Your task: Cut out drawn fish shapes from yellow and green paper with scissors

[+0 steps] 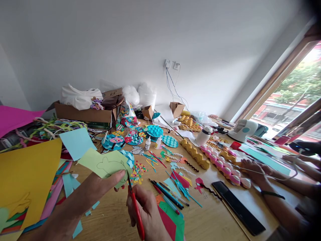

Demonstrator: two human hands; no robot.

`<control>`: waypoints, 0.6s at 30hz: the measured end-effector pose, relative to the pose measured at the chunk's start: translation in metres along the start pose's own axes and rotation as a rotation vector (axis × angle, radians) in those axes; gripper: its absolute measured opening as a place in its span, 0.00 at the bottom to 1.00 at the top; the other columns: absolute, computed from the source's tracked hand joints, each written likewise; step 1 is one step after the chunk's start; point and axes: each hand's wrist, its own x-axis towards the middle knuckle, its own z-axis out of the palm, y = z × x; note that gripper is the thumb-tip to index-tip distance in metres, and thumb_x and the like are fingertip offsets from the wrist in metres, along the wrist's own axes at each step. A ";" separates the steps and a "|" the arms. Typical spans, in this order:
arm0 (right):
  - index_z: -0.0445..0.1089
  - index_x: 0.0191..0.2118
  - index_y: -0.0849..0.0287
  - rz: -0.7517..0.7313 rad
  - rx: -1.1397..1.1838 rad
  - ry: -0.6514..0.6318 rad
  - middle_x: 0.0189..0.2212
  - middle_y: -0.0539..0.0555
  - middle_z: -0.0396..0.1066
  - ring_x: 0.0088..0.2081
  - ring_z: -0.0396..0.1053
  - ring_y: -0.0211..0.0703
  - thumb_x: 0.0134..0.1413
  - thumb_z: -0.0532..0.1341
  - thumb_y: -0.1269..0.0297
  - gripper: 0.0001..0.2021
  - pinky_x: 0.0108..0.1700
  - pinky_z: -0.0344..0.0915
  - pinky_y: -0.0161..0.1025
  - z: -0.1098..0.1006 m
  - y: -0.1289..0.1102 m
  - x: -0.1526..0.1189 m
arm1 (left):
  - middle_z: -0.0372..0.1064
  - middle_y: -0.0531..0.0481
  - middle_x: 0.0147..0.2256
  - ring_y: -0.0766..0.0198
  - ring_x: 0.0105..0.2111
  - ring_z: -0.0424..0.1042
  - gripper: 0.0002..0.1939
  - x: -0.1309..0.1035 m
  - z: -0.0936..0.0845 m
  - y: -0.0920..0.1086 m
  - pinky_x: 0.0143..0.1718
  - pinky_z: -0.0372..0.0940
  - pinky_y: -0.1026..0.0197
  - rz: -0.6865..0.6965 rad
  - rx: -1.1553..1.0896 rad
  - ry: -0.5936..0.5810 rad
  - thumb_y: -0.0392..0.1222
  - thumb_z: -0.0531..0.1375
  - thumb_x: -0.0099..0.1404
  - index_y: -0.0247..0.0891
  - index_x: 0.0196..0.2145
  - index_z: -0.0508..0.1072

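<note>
Light green paper (pixel 106 164) with a pencilled outline is pinched between the thumb and fingers of my left hand (pixel 110 182), which holds it above the wooden table (pixel 110 214). My right hand (pixel 146 209) is closed round red-handled scissors (pixel 136 212). Their dark blades meet the right edge of the paper, just beside my left thumb. Below the paper lie small coloured dots (pixel 137 172). To the right of my right hand are several pens (pixel 168 194) and red and green paper sheets (pixel 173 219).
Yellow paper (pixel 30 174) and a blue square (pixel 77 143) are at left. A cardboard box (pixel 82 112) stands behind. A black phone-like slab (pixel 238 207) lies at right, near another person's hands (pixel 254 170). A white bottle (pixel 203 135) stands farther back.
</note>
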 end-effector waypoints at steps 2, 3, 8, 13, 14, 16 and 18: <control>0.55 0.23 0.57 -0.002 -0.001 0.002 0.18 0.44 0.47 0.22 0.47 0.34 0.59 0.55 0.48 0.20 0.22 0.47 0.31 0.000 0.000 0.000 | 0.75 0.57 0.30 0.59 0.34 0.72 0.04 -0.001 0.001 -0.001 0.43 0.69 0.60 -0.020 0.007 0.059 0.40 0.56 0.54 0.47 0.27 0.71; 0.55 0.23 0.57 -0.007 -0.001 0.002 0.18 0.44 0.48 0.22 0.47 0.34 0.59 0.55 0.48 0.20 0.22 0.47 0.31 0.000 0.000 -0.001 | 0.75 0.57 0.30 0.59 0.33 0.72 0.03 -0.001 0.001 -0.001 0.43 0.69 0.60 -0.036 0.011 0.075 0.42 0.57 0.55 0.47 0.27 0.70; 0.54 0.22 0.57 -0.032 -0.019 0.017 0.19 0.44 0.50 0.22 0.47 0.33 0.59 0.55 0.47 0.21 0.22 0.48 0.31 -0.001 -0.001 -0.001 | 0.76 0.57 0.30 0.59 0.34 0.72 0.05 0.002 0.002 -0.004 0.43 0.68 0.60 -0.052 -0.002 0.048 0.43 0.56 0.56 0.47 0.28 0.72; 0.53 0.21 0.57 -0.047 -0.037 0.020 0.18 0.44 0.49 0.22 0.47 0.33 0.56 0.55 0.42 0.24 0.22 0.48 0.31 -0.001 -0.004 0.001 | 0.78 0.56 0.32 0.57 0.38 0.73 0.06 0.003 -0.001 -0.001 0.47 0.68 0.59 -0.032 -0.008 0.012 0.43 0.56 0.56 0.47 0.30 0.74; 0.53 0.21 0.56 -0.046 -0.033 0.020 0.18 0.44 0.49 0.22 0.47 0.33 0.56 0.55 0.41 0.25 0.22 0.48 0.31 -0.001 -0.005 0.001 | 0.78 0.56 0.31 0.57 0.39 0.73 0.07 0.002 -0.002 0.001 0.47 0.68 0.58 -0.042 -0.019 -0.004 0.43 0.56 0.56 0.46 0.30 0.74; 0.53 0.21 0.56 -0.041 -0.021 0.016 0.18 0.44 0.49 0.21 0.47 0.33 0.54 0.55 0.38 0.26 0.22 0.48 0.31 -0.001 -0.006 0.001 | 0.78 0.55 0.30 0.56 0.40 0.73 0.07 0.002 -0.003 0.005 0.47 0.69 0.57 -0.064 -0.049 -0.016 0.44 0.57 0.56 0.46 0.30 0.74; 0.54 0.21 0.56 -0.033 -0.012 0.014 0.18 0.44 0.48 0.21 0.47 0.34 0.53 0.55 0.37 0.27 0.21 0.47 0.31 -0.001 -0.006 0.001 | 0.78 0.54 0.30 0.56 0.38 0.73 0.07 0.002 -0.003 0.009 0.44 0.70 0.57 -0.078 -0.057 -0.012 0.46 0.57 0.55 0.46 0.28 0.74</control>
